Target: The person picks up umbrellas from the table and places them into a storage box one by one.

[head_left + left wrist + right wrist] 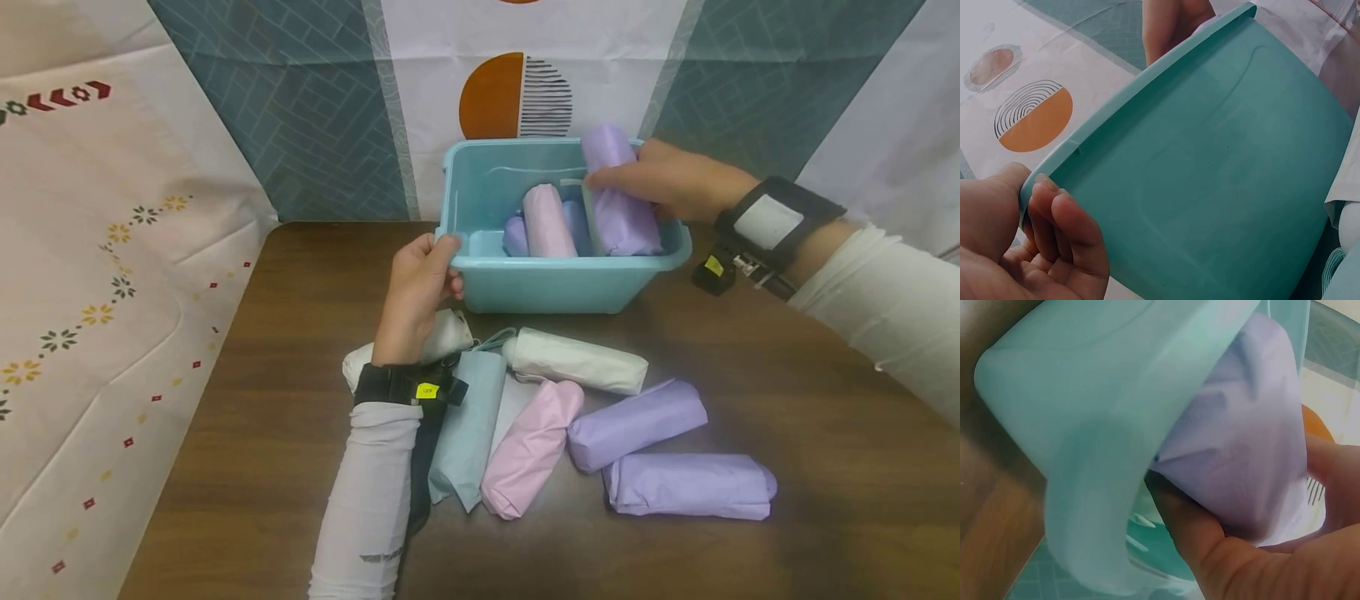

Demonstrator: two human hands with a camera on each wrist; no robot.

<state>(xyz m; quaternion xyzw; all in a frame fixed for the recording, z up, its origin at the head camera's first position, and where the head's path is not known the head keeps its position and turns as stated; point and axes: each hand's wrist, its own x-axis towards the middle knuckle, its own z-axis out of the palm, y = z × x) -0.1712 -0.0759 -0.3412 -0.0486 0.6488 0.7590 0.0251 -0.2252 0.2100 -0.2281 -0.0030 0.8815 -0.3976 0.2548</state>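
A light teal plastic bin [540,287] stands at the back of the table. My left hand [420,287] pinches its rim at the front left corner, thumb on top and fingers curled below, as the left wrist view also shows. At the bin's right end, my right hand [675,179] grips a purple folded umbrella [626,221]. It tilts, its lower end inside the bin and its upper end over the back rim. Inside, a pink folded umbrella [549,221] leans beside a blue one [576,225] and a purple one [515,237], both partly hidden.
In front of the bin lie white [577,360], light blue [468,425], pink [532,450] and two purple folded umbrellas [690,485]. Another white bundle [450,333] is partly behind my left wrist. A patterned cloth [315,108] hangs behind the wooden table [247,467].
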